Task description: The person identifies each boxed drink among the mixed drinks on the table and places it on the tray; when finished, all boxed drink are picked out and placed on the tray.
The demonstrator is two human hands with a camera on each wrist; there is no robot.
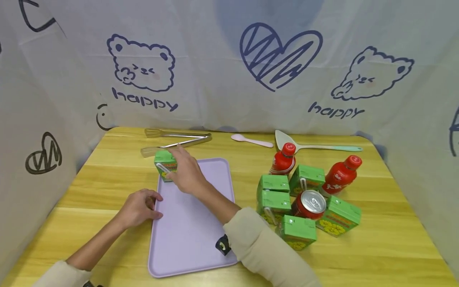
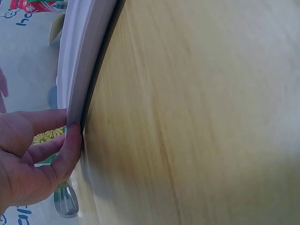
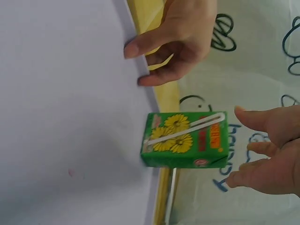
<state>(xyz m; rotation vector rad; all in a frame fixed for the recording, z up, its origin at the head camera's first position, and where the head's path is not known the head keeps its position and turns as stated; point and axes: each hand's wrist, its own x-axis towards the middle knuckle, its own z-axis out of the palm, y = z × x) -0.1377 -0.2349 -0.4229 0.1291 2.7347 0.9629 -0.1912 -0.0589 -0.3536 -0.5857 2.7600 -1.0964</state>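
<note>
Green carton (image 3: 185, 140) stands upright at the far left corner of a lilac tray (image 1: 190, 223), which lies on a wood-grain table (image 1: 107, 171). White cloth (image 1: 204, 59) with drawn bears and hearts hangs behind the far edge and down both sides. The right hand (image 1: 186, 169) is just beside the carton, fingers spread and apart from it; the left hand (image 1: 138, 209) pinches the tray's left rim. The right sleeve (image 1: 258, 243) hides the tray's near right corner. Beyond the tray lie tongs (image 1: 206, 138), a pink spoon (image 1: 252, 141) and a spatula (image 1: 312, 147). To the right, five more cartons (image 1: 299, 229) crowd around a can (image 1: 313, 202), with two red bottles (image 1: 283, 162) at the cluster's far side.
</note>
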